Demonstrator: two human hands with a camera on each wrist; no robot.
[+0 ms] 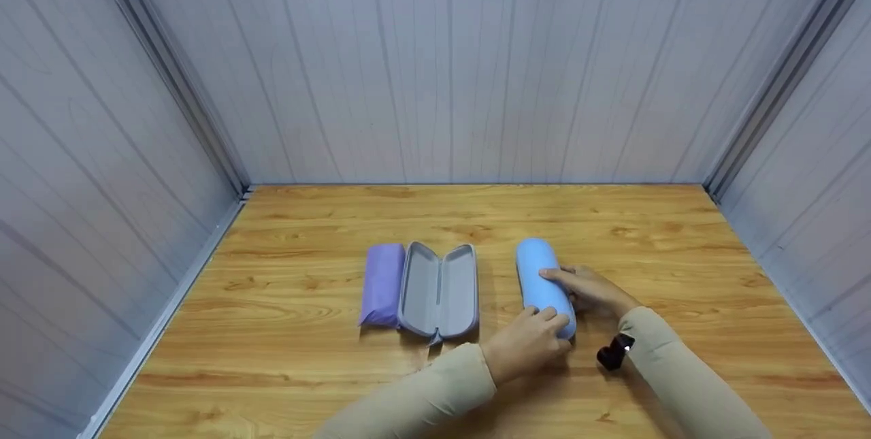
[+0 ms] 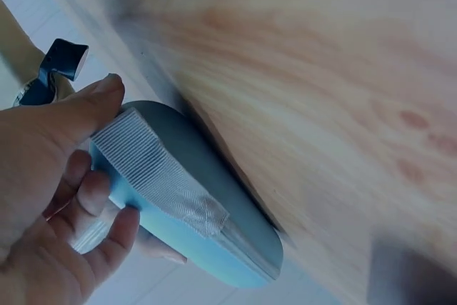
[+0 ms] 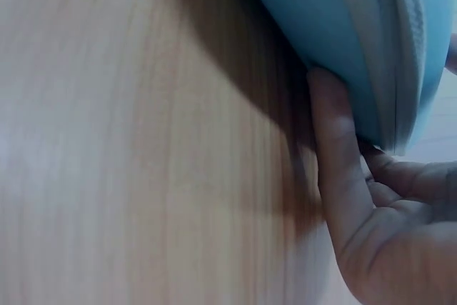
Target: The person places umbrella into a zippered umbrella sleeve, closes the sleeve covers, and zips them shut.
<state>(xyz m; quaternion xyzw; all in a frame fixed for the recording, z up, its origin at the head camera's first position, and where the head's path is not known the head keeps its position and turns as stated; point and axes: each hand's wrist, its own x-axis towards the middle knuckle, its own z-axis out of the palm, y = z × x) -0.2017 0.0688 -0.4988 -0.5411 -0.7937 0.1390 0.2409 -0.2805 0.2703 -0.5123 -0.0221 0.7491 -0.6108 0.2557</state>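
A light blue zippered glasses case (image 1: 537,269) lies closed at the right of the middle of the table, its long side running away from me. My left hand (image 1: 529,344) holds its near end, fingertips on top. In the left wrist view a pale ribbed strap (image 2: 146,158) crosses that end of the case, close to the left thumb. Gripping the case's right side, my right hand (image 1: 588,289) has one digit laid over the top. The right wrist view shows the zip seam (image 3: 400,55) along the case beside the right hand (image 3: 385,226).
Left of the blue case, a grey glasses case (image 1: 458,289) lies spread open, its two shells facing up. A purple packet or folded pouch (image 1: 382,282) sits against its left side. The wooden table (image 1: 286,357) has pale panel walls (image 1: 435,71) behind and at both sides.
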